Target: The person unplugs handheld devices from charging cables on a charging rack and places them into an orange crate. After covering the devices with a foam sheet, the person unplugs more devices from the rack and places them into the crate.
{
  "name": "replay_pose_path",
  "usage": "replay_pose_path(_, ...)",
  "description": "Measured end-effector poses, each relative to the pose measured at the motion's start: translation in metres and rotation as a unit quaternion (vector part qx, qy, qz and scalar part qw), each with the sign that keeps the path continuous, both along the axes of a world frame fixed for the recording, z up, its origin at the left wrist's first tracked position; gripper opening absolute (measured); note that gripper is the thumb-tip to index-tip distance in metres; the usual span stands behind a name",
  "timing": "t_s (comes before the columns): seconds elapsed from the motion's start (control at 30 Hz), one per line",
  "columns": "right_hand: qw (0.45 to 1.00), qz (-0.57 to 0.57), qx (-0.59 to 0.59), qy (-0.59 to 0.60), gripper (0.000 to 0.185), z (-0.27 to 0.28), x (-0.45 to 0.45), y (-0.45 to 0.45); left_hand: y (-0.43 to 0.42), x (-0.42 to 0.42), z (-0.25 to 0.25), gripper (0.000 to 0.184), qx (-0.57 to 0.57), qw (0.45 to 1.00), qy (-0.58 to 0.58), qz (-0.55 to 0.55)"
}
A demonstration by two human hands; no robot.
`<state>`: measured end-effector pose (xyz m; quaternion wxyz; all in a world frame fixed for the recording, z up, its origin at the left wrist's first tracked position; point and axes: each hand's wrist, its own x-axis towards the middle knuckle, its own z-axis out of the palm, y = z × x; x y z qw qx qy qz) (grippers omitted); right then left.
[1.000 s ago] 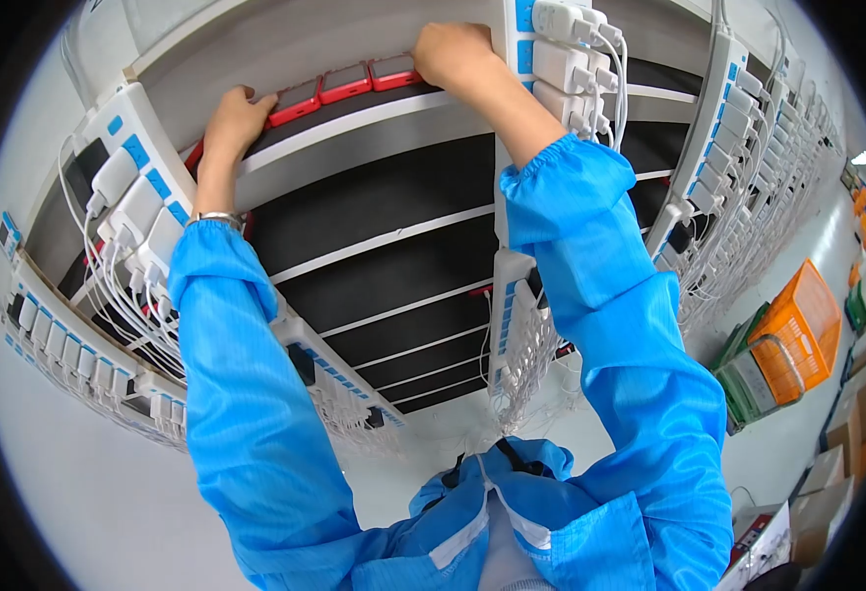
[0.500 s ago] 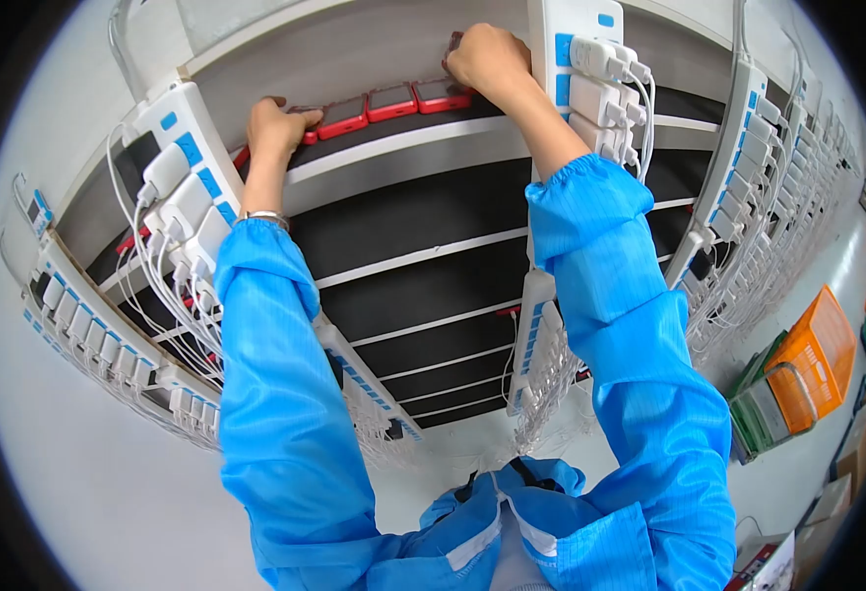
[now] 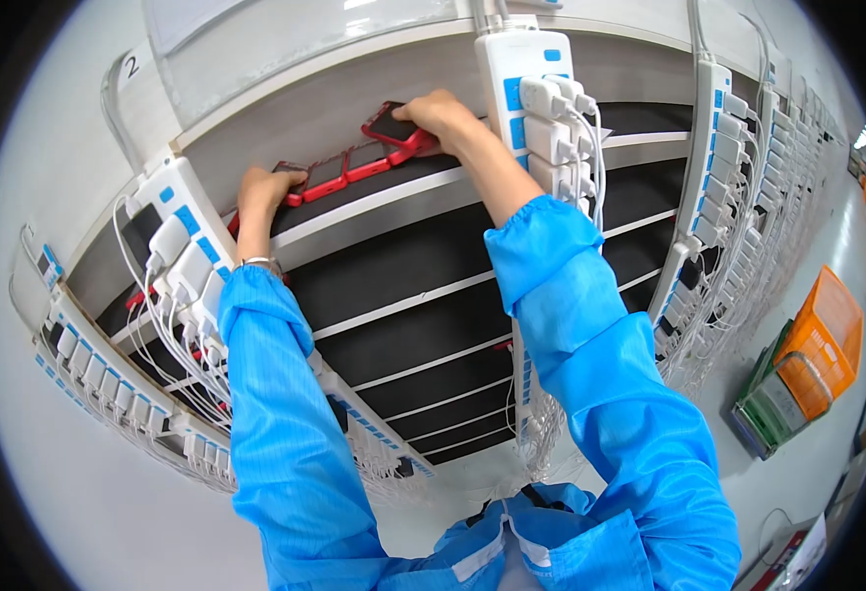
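On the top shelf (image 3: 374,203), a row of red handheld devices (image 3: 326,180) with dark screens lies along the black surface. At the row's left end my left hand (image 3: 259,195) has its fingers closed on the end device (image 3: 293,173). My right hand (image 3: 441,116) pinches another red handheld device (image 3: 389,122) by its right side. That one is tilted, with its screen showing, above the right end of the row. Part of a red device shows below my right hand; whether the hand touches it I cannot tell.
White power strips with plugged-in chargers flank the shelf, one at the left (image 3: 185,222) and one at the right (image 3: 526,108). White cables (image 3: 172,325) hang from them. Lower black shelves (image 3: 403,286) continue below. An orange crate (image 3: 822,335) and a green crate (image 3: 772,409) stand on the floor at right.
My right hand has moved left, bringing a red device over the right end of the row. My left hand stays at the left end. The whole view has shifted somewhat.
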<state>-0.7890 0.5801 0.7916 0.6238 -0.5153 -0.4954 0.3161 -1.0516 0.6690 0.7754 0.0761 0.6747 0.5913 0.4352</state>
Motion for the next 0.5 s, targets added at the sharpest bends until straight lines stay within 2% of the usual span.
replay_pose_path(0.13,0.995,0.038,0.027,0.092,0.021,-0.008,0.002,0.012,0.004,-0.005,0.006,0.040,-0.042,0.998,-0.031,0.039)
replay_pose_path(0.2,0.990,0.060,0.038,0.125,0.022,-0.011,0.003,0.014,0.013,-0.007,0.007,0.035,-0.038,0.998,-0.050,0.025)
replay_pose_path(0.27,0.989,0.051,0.055,0.125,0.024,-0.015,0.003,0.021,-0.009,-0.002,0.010,0.025,-0.097,0.970,-0.219,-0.040)
replay_pose_path(0.33,0.991,0.059,0.071,0.094,0.028,-0.016,0.003,0.018,-0.019,0.003,0.015,0.025,-0.111,0.968,-0.216,-0.061)
replay_pose_path(0.43,0.994,0.048,0.066,0.076,0.026,-0.019,0.002,0.025,-0.030,0.012,0.022,0.024,-0.190,0.945,-0.240,-0.116)
replay_pose_path(0.5,0.995,0.031,0.068,0.069,0.027,-0.019,0.001,0.020,-0.028,0.013,0.025,0.024,-0.196,0.950,-0.215,-0.109)
